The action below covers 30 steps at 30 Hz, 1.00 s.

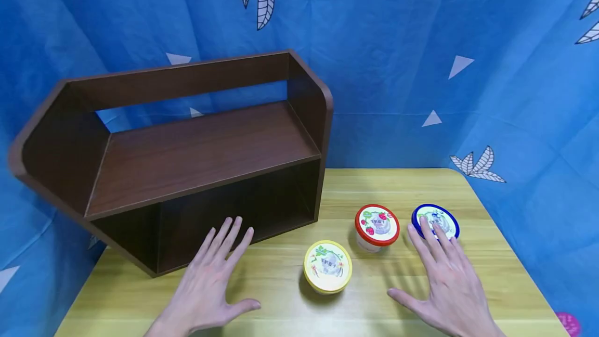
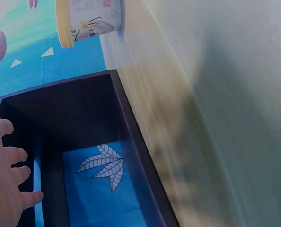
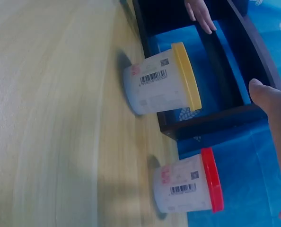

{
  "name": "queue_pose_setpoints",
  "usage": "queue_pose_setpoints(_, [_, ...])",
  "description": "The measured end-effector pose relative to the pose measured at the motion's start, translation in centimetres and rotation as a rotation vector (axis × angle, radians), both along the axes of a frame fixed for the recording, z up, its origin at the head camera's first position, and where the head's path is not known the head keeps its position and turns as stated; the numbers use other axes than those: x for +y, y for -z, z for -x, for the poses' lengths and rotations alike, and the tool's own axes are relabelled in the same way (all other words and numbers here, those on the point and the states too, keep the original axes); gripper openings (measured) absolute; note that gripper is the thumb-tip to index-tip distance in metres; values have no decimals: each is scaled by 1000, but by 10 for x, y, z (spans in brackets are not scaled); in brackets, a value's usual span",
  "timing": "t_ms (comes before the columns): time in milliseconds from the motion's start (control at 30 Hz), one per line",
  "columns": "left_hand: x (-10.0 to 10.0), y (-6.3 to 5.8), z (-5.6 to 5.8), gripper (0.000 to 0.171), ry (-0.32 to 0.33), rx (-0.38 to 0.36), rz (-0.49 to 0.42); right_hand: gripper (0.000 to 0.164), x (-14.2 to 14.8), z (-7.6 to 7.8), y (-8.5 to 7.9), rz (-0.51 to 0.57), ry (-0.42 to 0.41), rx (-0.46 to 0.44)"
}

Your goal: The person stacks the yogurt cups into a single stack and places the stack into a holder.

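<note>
My left hand hovers with spread, straight fingers over the table in front of a dark brown shelf, holding nothing. My right hand is also spread and holds nothing; its fingertips overlap the blue-rimmed tub in the head view. Between the hands stand a tub with a yellow lid and, farther back, one with a red lid. In the right wrist view the yellow-lidded tub and the red-lidded tub show white sides with barcodes.
The two-level shelf has an open lower compartment facing me and tall side panels. It stands on the left of the light wooden table. A blue curtain with white leaf prints hangs behind the table and along its sides.
</note>
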<state>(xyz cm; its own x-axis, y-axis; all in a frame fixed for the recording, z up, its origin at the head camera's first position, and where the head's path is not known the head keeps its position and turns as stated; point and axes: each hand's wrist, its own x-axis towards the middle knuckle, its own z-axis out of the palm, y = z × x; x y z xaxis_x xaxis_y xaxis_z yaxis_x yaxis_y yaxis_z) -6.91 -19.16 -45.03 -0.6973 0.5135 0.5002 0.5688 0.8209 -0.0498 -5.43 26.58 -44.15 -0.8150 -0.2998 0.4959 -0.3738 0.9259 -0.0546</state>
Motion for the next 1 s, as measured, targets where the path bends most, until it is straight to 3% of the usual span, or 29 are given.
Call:
queue_pose_setpoints(200, [6,5,-2,120,57,-97,-98,117,-1,2,4,106,-46,-6])
queue_pose_setpoints(333, [11,9,-3,125,56,-194,-168,118,-4,1,7,211,-52,-48])
queue_pose_setpoints(467, [17,13,-3,127,65,-295,-238,118,-7,0,10,318,-29,-97])
queue_pose_setpoints(700, [28,24,-2,118,110,-409,-361,111,-10,0,15,504,10,-175])
queue_pose_setpoints(1000, [46,33,0,106,121,-646,-576,94,-14,5,21,678,71,-284])
